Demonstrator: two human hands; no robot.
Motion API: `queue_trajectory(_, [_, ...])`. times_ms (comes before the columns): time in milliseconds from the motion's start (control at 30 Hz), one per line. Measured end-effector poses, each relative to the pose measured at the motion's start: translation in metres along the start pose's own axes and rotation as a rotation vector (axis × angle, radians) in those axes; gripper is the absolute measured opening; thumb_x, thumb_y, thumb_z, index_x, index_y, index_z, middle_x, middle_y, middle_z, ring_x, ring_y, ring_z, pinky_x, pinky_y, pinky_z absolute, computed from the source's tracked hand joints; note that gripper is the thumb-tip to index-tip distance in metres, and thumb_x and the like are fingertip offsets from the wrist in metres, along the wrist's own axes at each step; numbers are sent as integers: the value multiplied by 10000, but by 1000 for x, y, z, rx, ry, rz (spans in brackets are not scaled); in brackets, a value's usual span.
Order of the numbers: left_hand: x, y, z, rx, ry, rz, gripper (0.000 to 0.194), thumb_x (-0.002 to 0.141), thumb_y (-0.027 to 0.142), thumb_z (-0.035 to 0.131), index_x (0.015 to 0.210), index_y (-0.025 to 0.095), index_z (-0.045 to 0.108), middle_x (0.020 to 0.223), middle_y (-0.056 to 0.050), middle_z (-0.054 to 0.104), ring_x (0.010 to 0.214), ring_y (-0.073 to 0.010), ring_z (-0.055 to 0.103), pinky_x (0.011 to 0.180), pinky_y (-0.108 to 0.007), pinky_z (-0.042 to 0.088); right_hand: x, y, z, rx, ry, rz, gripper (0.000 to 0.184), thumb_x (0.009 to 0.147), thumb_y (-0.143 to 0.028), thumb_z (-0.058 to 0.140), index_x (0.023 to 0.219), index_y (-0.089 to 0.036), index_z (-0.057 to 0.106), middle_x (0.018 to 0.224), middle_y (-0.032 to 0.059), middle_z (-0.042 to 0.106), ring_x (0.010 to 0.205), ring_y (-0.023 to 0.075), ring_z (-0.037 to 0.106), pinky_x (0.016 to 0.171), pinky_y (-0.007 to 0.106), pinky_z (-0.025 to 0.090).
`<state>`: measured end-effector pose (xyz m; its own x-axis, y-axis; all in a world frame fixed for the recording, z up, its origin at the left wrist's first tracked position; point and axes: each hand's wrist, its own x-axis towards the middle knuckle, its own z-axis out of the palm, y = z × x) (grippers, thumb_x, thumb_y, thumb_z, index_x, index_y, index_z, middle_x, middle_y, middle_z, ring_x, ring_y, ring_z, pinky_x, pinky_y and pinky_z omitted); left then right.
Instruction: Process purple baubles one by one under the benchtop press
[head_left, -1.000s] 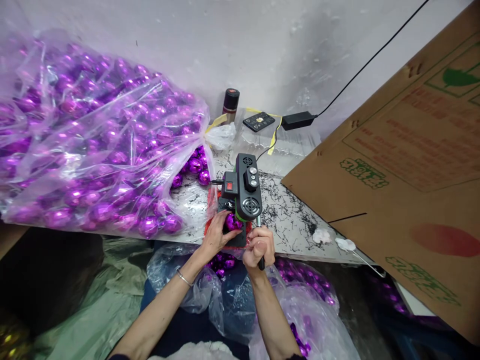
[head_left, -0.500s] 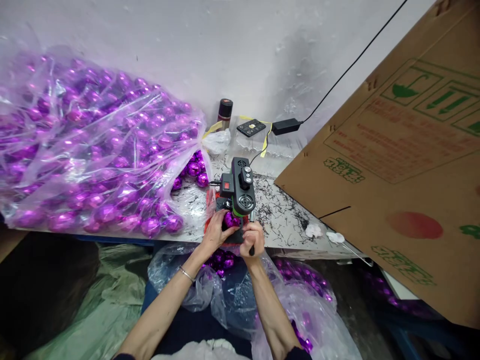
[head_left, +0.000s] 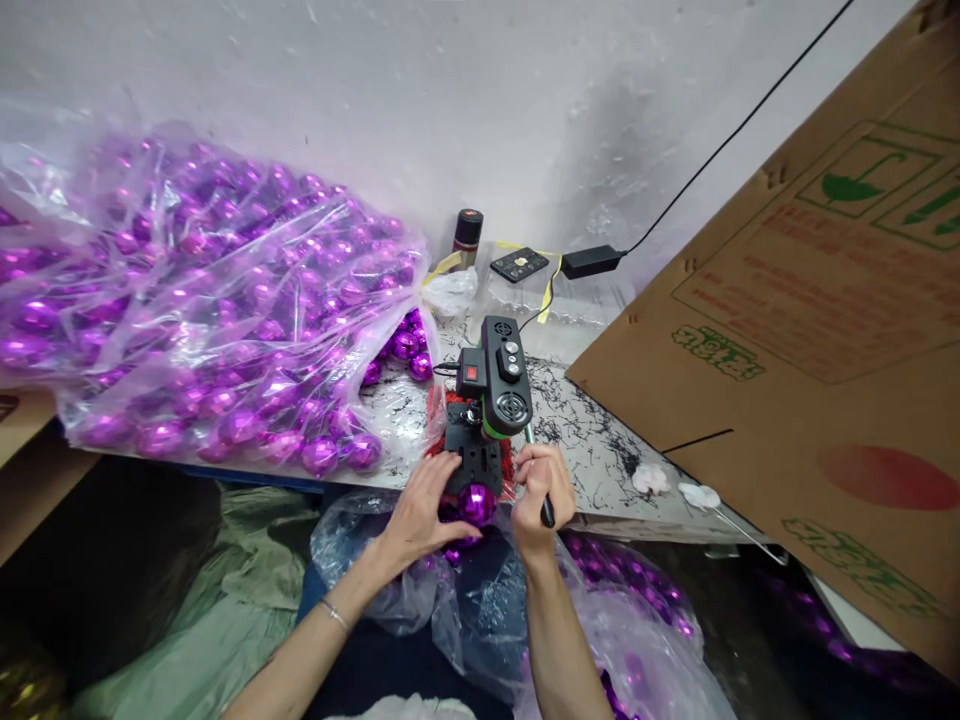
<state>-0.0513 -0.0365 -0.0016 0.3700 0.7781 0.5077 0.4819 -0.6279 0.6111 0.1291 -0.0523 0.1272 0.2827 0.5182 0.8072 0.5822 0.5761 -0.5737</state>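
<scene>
A small black bench machine (head_left: 507, 375) with a red switch stands near the table's front edge. Its black base plate (head_left: 472, 450) is bare under the head. At the plate's front end is a shiny purple faceted ball (head_left: 477, 503), slightly blurred. My left hand (head_left: 429, 505) is left of that ball, thumb and fingers spread around its near side; whether it touches the ball I cannot tell. On the machine's right, my right hand (head_left: 541, 495) is wrapped around a lever handle (head_left: 547, 513) with a black grip.
A big clear bag (head_left: 247, 320) full of purple balls covers the table's left. Black scraps litter the tabletop (head_left: 570, 440). Behind the machine lie a power adapter (head_left: 592, 262), a black panel (head_left: 519, 264) and a dark can (head_left: 468, 235). A cardboard box (head_left: 787, 350) leans in from the right.
The purple ball has come from under the machine's head to the plate's front end. My left hand has drawn back and opened. My right hand stays on the lever, slightly farther right.
</scene>
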Motion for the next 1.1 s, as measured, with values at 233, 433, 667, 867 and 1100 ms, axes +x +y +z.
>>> queue_trajectory(233, [149,-58,-47,256,100,-476,440,1077,291,583,1474,106,627,1460,-265,712,1431,-391,669,1253,-563,491,-8,6,5,23,40,-1,395,1115,-167,455,736,-243,537,700,-30,580,683,149,631,630,302,454])
queue_trajectory(433, [193,-60,-47,221,-85,-741,604,988,280,746,1552,154,568,1445,-256,730,1404,-434,686,1175,-554,530,-10,9,3,40,14,-24,371,1095,-123,438,766,-253,548,698,-35,558,717,166,625,643,309,476])
queue_trajectory(667, [162,-53,-79,-715,199,-830,664,860,378,904,1436,196,626,1314,-151,774,1179,-285,781,1063,-436,615,-9,9,2,48,-2,-38,374,1086,-121,454,754,-254,563,678,-29,560,708,178,632,636,322,469])
queue_trajectory(867, [99,-18,-66,-931,214,-771,756,740,537,977,1340,199,665,1275,-137,795,1167,-302,793,1071,-471,642,6,-4,4,34,34,34,423,1122,-190,458,711,-245,541,665,-25,580,671,152,640,625,309,463])
queue_trajectory(1100, [41,-2,-2,-552,-14,-531,712,827,572,909,1420,232,709,1448,-136,777,1386,-362,721,1234,-546,537,32,-22,4,41,17,147,466,1149,-270,472,684,-249,493,645,-38,535,655,132,598,632,299,444])
